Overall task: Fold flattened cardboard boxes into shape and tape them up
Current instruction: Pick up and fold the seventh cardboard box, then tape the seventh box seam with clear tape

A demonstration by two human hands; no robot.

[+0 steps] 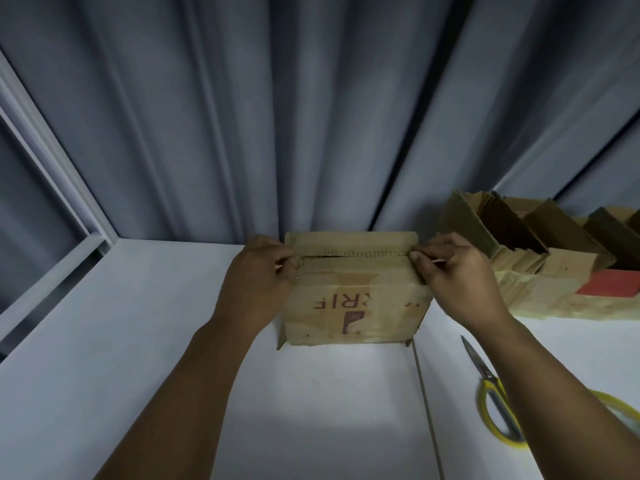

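A brown cardboard box [353, 306] with upside-down red print stands on the white table [104, 341], its top flaps folded down so they meet along a seam. My left hand [259, 275] holds the box's upper left corner, fingers curled over the flap edge. My right hand [457, 271] pinches the upper right corner at the seam's end. Yellow-handled scissors [491, 389] lie on the table to the right, partly under my right forearm. Beside them a yellow-rimmed tape roll [620, 407] shows at the right edge.
Several formed cardboard boxes [540, 244] with open flaps stand in a row at the back right, one with a red face. Grey-blue curtains [311, 116] hang right behind the table. A window frame [52, 188] runs along the left.
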